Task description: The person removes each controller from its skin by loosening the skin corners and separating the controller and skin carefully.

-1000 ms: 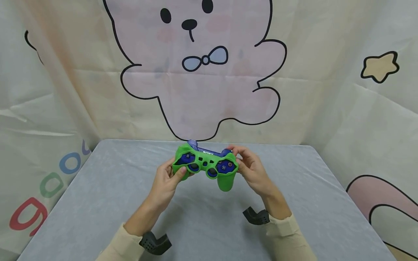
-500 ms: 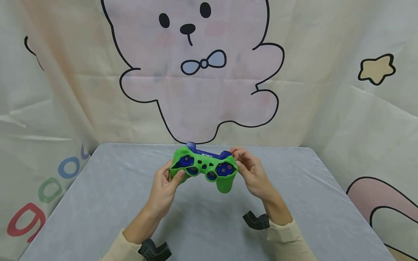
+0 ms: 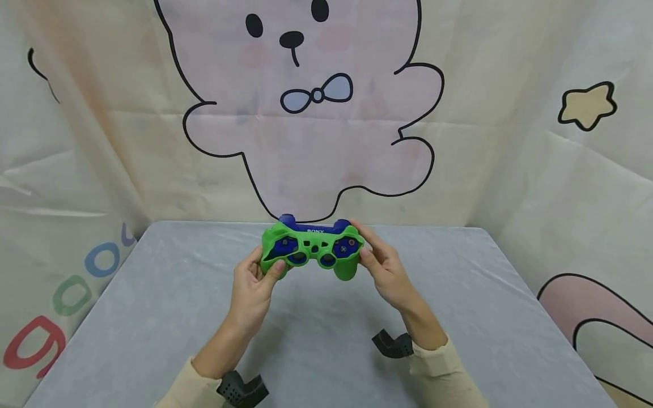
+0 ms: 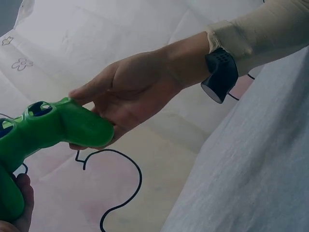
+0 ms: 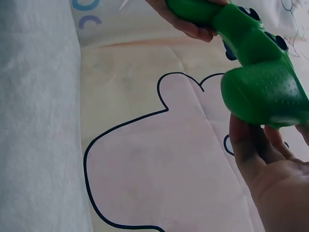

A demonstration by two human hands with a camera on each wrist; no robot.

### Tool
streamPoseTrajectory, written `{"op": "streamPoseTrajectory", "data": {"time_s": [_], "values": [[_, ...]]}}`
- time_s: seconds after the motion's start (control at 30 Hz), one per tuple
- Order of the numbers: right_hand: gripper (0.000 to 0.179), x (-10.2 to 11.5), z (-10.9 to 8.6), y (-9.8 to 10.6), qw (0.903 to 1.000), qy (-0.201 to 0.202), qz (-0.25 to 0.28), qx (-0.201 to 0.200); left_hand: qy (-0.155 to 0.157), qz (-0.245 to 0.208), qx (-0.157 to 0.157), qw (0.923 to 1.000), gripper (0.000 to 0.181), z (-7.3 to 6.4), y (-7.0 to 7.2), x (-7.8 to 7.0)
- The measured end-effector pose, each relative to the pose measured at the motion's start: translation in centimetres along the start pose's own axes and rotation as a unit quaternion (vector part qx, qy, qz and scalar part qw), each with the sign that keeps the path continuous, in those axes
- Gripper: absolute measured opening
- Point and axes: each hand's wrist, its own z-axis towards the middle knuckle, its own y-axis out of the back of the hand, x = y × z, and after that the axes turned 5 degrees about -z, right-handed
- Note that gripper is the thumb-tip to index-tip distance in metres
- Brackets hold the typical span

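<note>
A blue game controller (image 3: 315,245) in a green silicone cover is held up over the far part of the table, its button side toward the head camera. My left hand (image 3: 253,289) grips its left handle, thumb on the front and fingers behind, as the left wrist view also shows with the green handle (image 4: 84,126) against the palm. At the other end my right hand (image 3: 386,271) holds the right side, thumb at the cover's edge and a finger up by the blue shoulder button. Around the left button group the cover (image 5: 263,94) sits unevenly, with blue plastic showing.
A table with a pale grey-blue cloth (image 3: 326,351) lies beneath the hands. Behind it hangs a cream curtain (image 3: 469,141) printed with a bear. Dark curved mounts (image 3: 242,390) are worn on both wrists.
The controller has risen slightly and shifted left, levelling out with its front turned more upright. The right hand's fingers have straightened along its upper right side. The left hand keeps its grip.
</note>
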Motion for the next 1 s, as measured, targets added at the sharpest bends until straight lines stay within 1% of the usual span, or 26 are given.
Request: {"op": "streamPoseTrajectory", "data": {"time_s": [0.13, 0.2, 0.27, 0.37, 0.5, 0.6, 0.7, 0.83, 0.93, 1.0], "values": [[0.043, -0.3, -0.1, 0.1, 0.9995, 0.015, 0.022, -0.015, -0.007, -0.024, -0.008, 0.9997, 0.037, -0.1, -0.4, 0.1], [0.04, -0.4, -0.2, 0.1, 0.9993, 0.009, 0.027, -0.025, -0.008, -0.035, -0.015, 0.9992, 0.036, -0.2, -0.6, 0.2], [0.037, -0.5, -0.2, 0.2, 0.9994, 0.001, 0.029, -0.02, -0.006, -0.038, -0.02, 0.9991, 0.034, -0.2, -0.7, 0.3], [0.029, -0.4, -0.4, 1.0, 0.9985, -0.021, 0.048, 0.018, 0.003, -0.031, -0.011, 0.9994, 0.033, -0.2, -0.7, 0.4], [0.02, 0.0, -0.5, 2.2, 0.9927, -0.048, 0.069, 0.086, 0.011, -0.018, 0.021, 0.9996, 0.036, -0.2, -0.4, 0.5], [0.016, 0.3, -0.6, 2.7, 0.9891, -0.056, 0.071, 0.116, 0.008, -0.02, 0.041, 0.9989, 0.035, -0.2, -0.3, 0.6], [0.013, 0.4, -0.6, 2.9, 0.9875, -0.054, 0.07, 0.131, 0.005, -0.029, 0.055, 0.9981, 0.032, -0.1, -0.2, 0.7], [0.014, 0.2, -0.7, 2.8, 0.9879, -0.055, 0.075, 0.124, 0.007, -0.037, 0.065, 0.9972, 0.03, 0.0, 0.0, 0.7], [0.006, 0.0, -0.7, 2.7, 0.9882, -0.056, 0.096, 0.105, 0.008, -0.046, 0.068, 0.9966, 0.028, 0.0, 0.0, 0.6], [0.008, 0.0, -0.7, 2.6, 0.9889, -0.056, 0.105, 0.09, 0.008, -0.053, 0.067, 0.9963, 0.028, -0.1, -0.1, 0.5]]}}
